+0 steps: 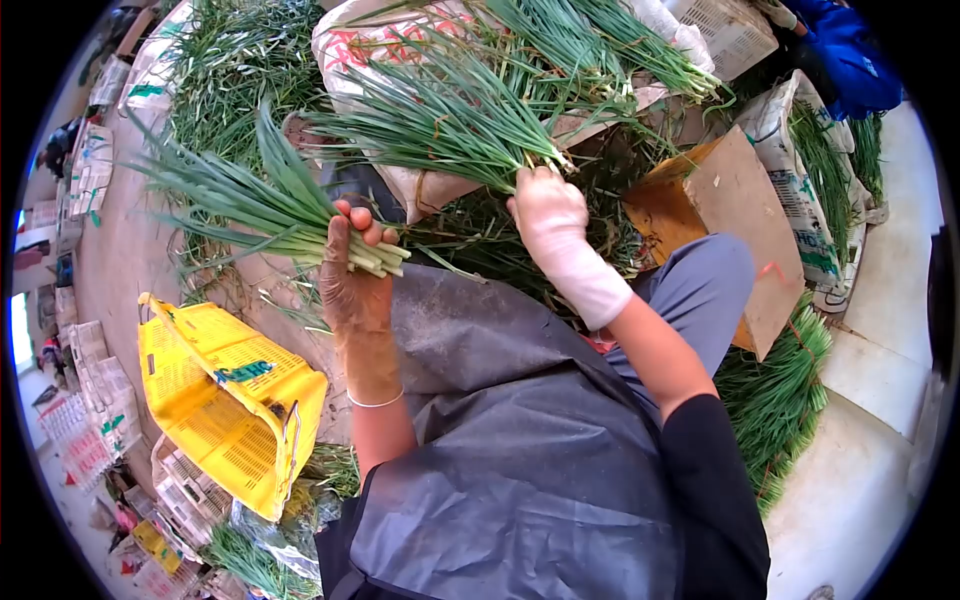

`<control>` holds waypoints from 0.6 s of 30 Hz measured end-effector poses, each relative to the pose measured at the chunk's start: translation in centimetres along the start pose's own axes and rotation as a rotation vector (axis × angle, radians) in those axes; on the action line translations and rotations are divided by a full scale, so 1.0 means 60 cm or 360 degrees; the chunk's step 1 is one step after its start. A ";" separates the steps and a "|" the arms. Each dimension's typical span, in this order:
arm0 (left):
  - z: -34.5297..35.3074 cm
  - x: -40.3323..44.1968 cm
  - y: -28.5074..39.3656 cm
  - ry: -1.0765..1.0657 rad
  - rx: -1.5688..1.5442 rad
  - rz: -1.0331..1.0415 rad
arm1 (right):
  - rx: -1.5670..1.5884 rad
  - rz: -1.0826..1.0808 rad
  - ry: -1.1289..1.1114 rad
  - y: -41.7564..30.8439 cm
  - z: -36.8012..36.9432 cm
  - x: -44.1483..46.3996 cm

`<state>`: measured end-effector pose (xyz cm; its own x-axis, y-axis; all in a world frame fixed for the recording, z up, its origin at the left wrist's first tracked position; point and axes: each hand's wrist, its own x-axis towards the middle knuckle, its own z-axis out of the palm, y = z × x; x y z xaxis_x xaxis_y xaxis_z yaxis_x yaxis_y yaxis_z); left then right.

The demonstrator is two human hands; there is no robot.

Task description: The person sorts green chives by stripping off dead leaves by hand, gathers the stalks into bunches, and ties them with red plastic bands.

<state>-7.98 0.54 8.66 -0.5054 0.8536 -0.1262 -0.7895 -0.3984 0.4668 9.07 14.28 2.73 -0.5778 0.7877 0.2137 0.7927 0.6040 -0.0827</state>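
Note:
My left hand (355, 255), in a thin see-through glove, is wrapped round a bunch of garlic chives (255, 205). The pale stem ends stick out to the right of the fingers, and the green leaves fan to the left. My right hand (553, 215), in a whitish glove, is closed at the stem ends of a larger pile of chives (440, 120). Its fingertips are partly hidden, but they appear to grip some stems there. That pile lies across a white sack (345, 45) with red print, in front of my knees.
A yellow plastic crate (215, 340) lies tipped at the left. An open cardboard box (750, 220) stands by my right knee, with more greens (775, 410) beside it. Loose leaves (240, 80) heap at the upper left. A person in blue (850, 60) is at the upper right.

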 end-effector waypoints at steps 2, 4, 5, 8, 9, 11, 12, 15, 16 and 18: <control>-0.006 0.012 -0.006 -0.0025 0.0024 0.0000 | 0.0070 -0.0007 -0.0063 0.001 0.027 0.011; -0.027 0.013 -0.021 0.0076 0.0088 -0.0027 | 0.0670 0.0086 -0.0100 -0.016 -0.042 0.001; -0.030 0.005 -0.036 0.0090 0.0088 -0.0024 | 0.1267 0.0225 -0.0149 -0.022 -0.063 -0.015; -0.017 -0.020 -0.107 0.0788 0.0515 -0.0280 | 0.2114 0.0482 -0.0456 -0.031 -0.032 -0.072; -0.017 -0.027 -0.126 0.0839 0.0570 -0.0328 | 0.2222 0.0470 -0.0501 -0.037 -0.037 -0.088; -0.038 -0.031 -0.142 0.0931 0.0566 -0.0598 | 0.1862 0.0197 -0.0452 -0.046 -0.055 -0.113; -0.051 -0.033 -0.144 0.0889 0.0537 -0.0586 | 0.1554 -0.0052 -0.0296 -0.043 -0.054 -0.116; -0.056 -0.036 -0.151 0.0918 0.0446 -0.0484 | 0.1298 -0.0183 -0.0219 -0.012 -0.058 -0.129; -0.053 -0.036 -0.151 0.0990 0.0375 -0.0389 | 0.1249 -0.0092 -0.0361 0.004 -0.058 -0.135; -0.061 -0.028 -0.128 0.0964 0.0311 -0.0408 | 0.0478 -0.0007 -0.0873 0.064 0.008 -0.159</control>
<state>-2.37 0.93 2.09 -0.4613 0.5519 -0.6947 -0.8617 -0.0921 0.4990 17.51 9.16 -0.09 -0.6598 0.6847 -0.3096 0.7469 0.5523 -0.3702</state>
